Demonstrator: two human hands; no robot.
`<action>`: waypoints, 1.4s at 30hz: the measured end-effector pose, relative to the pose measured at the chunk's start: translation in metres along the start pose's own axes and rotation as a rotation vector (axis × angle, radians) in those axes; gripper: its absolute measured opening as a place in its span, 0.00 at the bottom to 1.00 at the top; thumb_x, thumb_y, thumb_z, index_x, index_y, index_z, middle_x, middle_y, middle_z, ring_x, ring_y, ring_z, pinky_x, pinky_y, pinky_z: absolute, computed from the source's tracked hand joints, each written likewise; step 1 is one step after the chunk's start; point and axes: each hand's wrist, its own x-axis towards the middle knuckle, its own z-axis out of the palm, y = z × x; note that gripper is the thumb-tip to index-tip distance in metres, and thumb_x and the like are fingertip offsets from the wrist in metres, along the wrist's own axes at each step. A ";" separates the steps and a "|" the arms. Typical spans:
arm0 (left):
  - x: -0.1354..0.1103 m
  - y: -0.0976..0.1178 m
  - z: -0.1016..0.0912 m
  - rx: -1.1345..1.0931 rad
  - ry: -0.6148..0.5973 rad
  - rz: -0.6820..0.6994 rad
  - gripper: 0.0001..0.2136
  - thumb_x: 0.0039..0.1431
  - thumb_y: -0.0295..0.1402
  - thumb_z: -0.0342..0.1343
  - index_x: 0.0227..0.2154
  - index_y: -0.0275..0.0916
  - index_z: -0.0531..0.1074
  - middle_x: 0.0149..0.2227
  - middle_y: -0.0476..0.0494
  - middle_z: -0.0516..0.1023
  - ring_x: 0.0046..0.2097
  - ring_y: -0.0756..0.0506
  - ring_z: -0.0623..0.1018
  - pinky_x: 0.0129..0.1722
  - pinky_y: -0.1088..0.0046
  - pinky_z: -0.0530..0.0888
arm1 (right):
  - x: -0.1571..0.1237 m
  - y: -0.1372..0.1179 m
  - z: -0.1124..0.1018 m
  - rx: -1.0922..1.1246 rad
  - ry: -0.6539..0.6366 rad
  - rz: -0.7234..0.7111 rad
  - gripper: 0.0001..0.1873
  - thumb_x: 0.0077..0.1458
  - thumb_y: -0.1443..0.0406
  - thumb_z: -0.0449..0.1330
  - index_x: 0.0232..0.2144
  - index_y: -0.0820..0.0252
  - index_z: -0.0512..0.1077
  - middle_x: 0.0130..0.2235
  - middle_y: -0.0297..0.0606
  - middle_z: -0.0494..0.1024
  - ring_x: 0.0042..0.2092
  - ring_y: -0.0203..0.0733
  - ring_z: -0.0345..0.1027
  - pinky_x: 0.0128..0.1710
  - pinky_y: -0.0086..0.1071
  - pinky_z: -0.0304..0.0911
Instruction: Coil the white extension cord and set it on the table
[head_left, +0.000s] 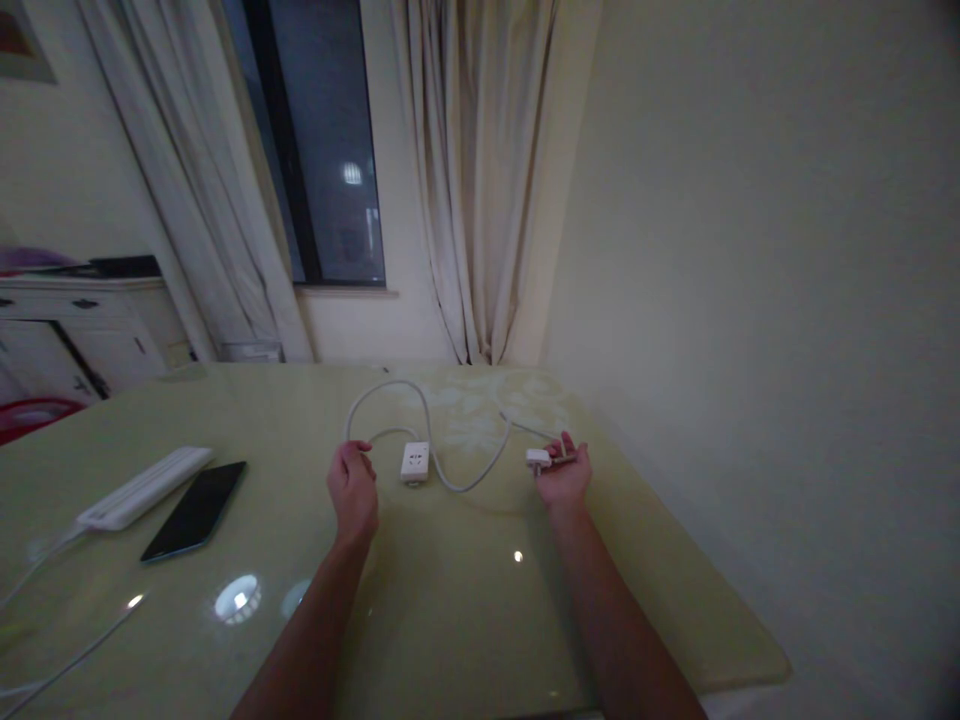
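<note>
A small white socket block (415, 461) lies on the glossy pale table (450, 600), with its white cord (390, 400) looping behind it and curving to the right. My left hand (352, 487) is curled around the cord just left of the block. My right hand (564, 473), palm up, grips the white plug (538, 459) at the cord's other end, and a thinner strand runs back from there.
A long white power strip (145, 487) and a dark phone (196, 509) lie on the table's left side, with thin cables (67, 660) trailing to the near left. A wall stands close on the right. Curtains, a window and a white cabinet (82, 330) are behind.
</note>
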 end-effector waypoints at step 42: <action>0.011 -0.034 -0.006 0.781 -0.228 -0.027 0.19 0.69 0.41 0.39 0.44 0.36 0.73 0.46 0.28 0.78 0.51 0.33 0.77 0.53 0.51 0.72 | -0.003 0.009 0.002 -0.089 -0.077 0.025 0.15 0.61 0.53 0.59 0.31 0.57 0.72 0.21 0.27 0.69 0.21 0.32 0.62 0.22 0.27 0.59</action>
